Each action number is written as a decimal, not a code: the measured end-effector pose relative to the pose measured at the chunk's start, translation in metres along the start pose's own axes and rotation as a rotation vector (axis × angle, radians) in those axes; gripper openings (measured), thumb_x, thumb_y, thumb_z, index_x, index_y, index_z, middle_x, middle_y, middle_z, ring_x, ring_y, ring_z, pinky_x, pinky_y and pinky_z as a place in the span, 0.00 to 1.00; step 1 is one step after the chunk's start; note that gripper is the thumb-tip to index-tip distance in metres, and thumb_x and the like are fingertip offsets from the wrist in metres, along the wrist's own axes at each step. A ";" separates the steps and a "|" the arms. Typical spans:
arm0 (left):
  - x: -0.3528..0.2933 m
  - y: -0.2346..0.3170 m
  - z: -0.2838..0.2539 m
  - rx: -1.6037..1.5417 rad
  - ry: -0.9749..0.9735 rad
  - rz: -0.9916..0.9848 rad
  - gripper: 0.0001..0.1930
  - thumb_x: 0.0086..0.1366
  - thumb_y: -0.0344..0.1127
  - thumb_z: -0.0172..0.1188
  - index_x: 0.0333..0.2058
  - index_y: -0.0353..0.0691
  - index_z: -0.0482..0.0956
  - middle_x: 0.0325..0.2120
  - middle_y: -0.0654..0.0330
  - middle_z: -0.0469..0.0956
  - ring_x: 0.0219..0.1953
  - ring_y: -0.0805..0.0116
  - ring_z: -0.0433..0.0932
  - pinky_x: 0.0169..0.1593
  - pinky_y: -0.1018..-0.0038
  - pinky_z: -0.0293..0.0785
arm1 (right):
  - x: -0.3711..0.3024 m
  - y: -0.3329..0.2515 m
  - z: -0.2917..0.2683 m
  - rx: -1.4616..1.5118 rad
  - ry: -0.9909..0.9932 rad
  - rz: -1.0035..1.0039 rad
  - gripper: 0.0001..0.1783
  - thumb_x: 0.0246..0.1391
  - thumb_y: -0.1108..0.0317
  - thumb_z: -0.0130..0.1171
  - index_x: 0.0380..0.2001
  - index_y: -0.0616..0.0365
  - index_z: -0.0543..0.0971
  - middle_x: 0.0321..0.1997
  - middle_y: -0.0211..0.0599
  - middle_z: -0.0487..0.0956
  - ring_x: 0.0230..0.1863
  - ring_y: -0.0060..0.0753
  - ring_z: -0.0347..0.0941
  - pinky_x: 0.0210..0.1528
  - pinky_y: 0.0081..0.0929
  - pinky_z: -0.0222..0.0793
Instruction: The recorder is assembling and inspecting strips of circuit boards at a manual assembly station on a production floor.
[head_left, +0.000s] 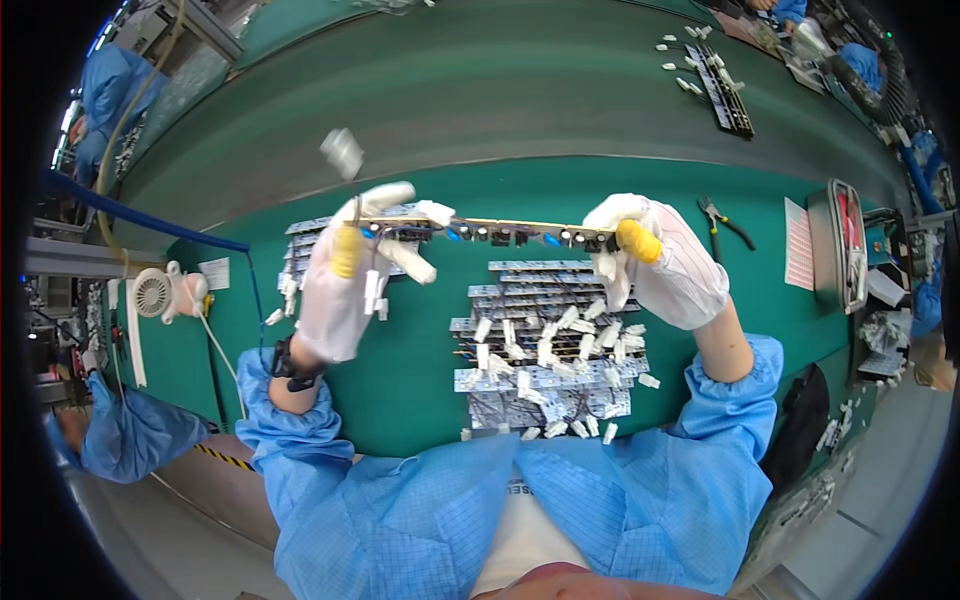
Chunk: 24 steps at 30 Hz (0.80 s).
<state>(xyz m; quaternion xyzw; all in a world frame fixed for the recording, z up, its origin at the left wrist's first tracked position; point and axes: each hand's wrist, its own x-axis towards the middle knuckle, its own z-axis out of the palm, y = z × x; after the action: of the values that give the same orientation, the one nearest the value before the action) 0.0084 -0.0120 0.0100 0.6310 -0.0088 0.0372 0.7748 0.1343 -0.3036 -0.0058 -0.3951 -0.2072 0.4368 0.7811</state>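
Observation:
A long, narrow circuit board strip hangs level above the mat, edge-on, with small black and blue components along its lower side. My left hand, in a white glove with a yellow finger cover, grips its left end. The strip's right end sits between the fingers and thumb of my right hand, gloved the same way. A blurred white connector sticks up above my left hand on a wire. Below the strip lie several circuit boards with white plugs on wires; more boards lie partly behind my left hand.
Beyond the green mat runs a conveyor belt carrying another board group. Pliers and a metal bin stand right; a small fan and blue hose are left. Other people in blue work nearby.

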 end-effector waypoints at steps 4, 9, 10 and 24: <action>-0.006 -0.012 -0.019 0.111 0.091 -0.117 0.25 0.68 0.46 0.49 0.51 0.27 0.67 0.46 0.42 0.75 0.39 0.62 0.79 0.36 0.72 0.79 | -0.001 -0.004 0.001 -0.162 -0.007 -0.072 0.27 0.51 0.52 0.64 0.44 0.63 0.71 0.28 0.43 0.77 0.25 0.32 0.78 0.26 0.27 0.78; 0.006 0.009 -0.012 -0.373 -0.144 -0.271 0.35 0.66 0.62 0.41 0.50 0.29 0.69 0.44 0.44 0.75 0.44 0.55 0.77 0.43 0.62 0.74 | 0.003 -0.008 0.017 -0.668 0.170 -0.031 0.12 0.56 0.68 0.57 0.41 0.63 0.74 0.30 0.40 0.78 0.29 0.26 0.77 0.33 0.20 0.74; 0.003 0.000 -0.020 -0.376 -0.118 -0.265 0.30 0.68 0.57 0.43 0.50 0.31 0.70 0.43 0.46 0.75 0.47 0.55 0.76 0.54 0.57 0.70 | 0.004 -0.006 0.018 -0.761 0.139 -0.062 0.13 0.54 0.70 0.59 0.41 0.62 0.74 0.32 0.40 0.79 0.31 0.26 0.77 0.36 0.21 0.75; 0.018 -0.009 -0.162 1.791 0.227 0.189 0.24 0.53 0.36 0.64 0.50 0.40 0.75 0.51 0.52 0.73 0.60 0.54 0.63 0.65 0.59 0.52 | 0.010 0.002 0.014 -1.109 0.135 -0.278 0.14 0.51 0.73 0.61 0.42 0.61 0.75 0.39 0.40 0.78 0.39 0.31 0.80 0.40 0.24 0.74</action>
<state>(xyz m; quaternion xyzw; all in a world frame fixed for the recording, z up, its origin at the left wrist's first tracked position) 0.0213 0.1454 -0.0308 0.9866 0.0480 0.1553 -0.0156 0.1289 -0.2887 0.0010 -0.7417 -0.4050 0.1297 0.5187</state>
